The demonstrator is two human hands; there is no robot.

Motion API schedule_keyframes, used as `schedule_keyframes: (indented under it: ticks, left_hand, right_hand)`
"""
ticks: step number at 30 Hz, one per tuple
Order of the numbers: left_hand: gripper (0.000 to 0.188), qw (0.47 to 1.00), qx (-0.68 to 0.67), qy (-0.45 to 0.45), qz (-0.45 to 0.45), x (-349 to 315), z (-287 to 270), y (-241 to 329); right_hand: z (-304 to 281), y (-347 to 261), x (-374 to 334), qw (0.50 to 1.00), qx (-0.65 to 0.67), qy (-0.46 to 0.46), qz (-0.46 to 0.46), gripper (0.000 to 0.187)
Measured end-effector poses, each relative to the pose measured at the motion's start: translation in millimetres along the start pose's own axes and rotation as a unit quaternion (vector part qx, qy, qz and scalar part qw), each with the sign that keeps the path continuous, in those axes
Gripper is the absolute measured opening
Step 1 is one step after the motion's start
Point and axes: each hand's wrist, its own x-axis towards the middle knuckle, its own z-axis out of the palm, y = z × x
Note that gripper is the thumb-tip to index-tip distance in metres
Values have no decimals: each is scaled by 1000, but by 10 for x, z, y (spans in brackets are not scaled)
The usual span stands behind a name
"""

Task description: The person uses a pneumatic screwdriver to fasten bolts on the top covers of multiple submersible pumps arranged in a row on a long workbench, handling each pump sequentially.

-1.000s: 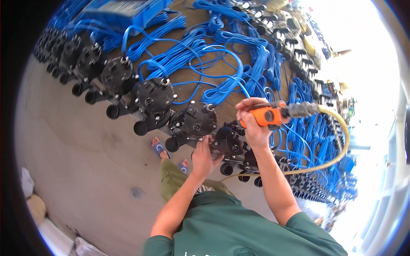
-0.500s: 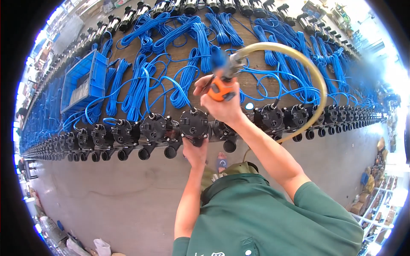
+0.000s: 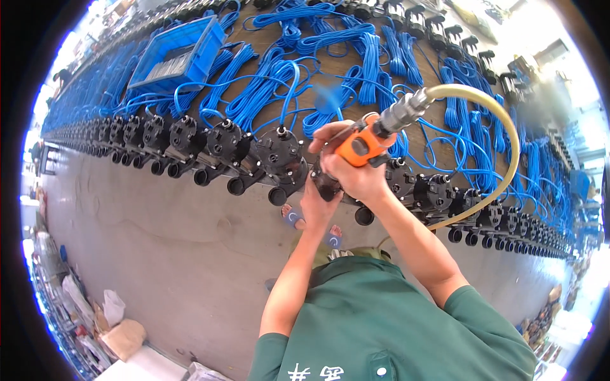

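In my right hand (image 3: 359,178) is an orange air tool (image 3: 363,145), with a metal fitting and a translucent yellow hose (image 3: 512,136) curving off to the right. The tool is over a black pump-like unit (image 3: 327,185) at the table's near edge, and its working tip is hidden. My left hand (image 3: 318,206) grips that unit from the near side, its fingers partly hidden behind it. Just left stands a matching round-topped black unit (image 3: 279,152), with a blue cable rising from its top.
A long row of such black units, including one to the left (image 3: 229,141), lines the table edge. Coiled blue cables (image 3: 267,86) cover the brown tabletop (image 3: 330,63). A blue crate (image 3: 152,82) stands at the far left. Bags (image 3: 114,308) lie beyond the grey floor, lower left.
Both hands have shifted right along the row, from one black unit to the one beside it. The air tool has tilted, its hose end now toward the upper right. The view has turned.
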Motion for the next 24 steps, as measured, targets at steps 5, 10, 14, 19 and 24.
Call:
schedule_keyframes:
  ticks: [5,10,14,19,24]
  left_hand:
    - [96,999,-26,-17,-7,34,32,-53]
    - [88,996,15,76,38,-89,-38,145]
    - [51,993,-41,106,-35,-504,112,188]
    - [23,987,-133,-73,-48,-629,311,132]
    - [18,991,-69,-24,108,-522,669,142]
  right_hand:
    - [100,377,194,986,-120,-112,-29,26]
    - [-50,148,13,996,-32,-70,-35,40]
    - [-422,-344,-235,998,-4,-30,-51,43]
    - [-849,-541,-491,993,-51,1,-105,40]
    - [-1041,-555,-768,992,-79,50,-81,38]
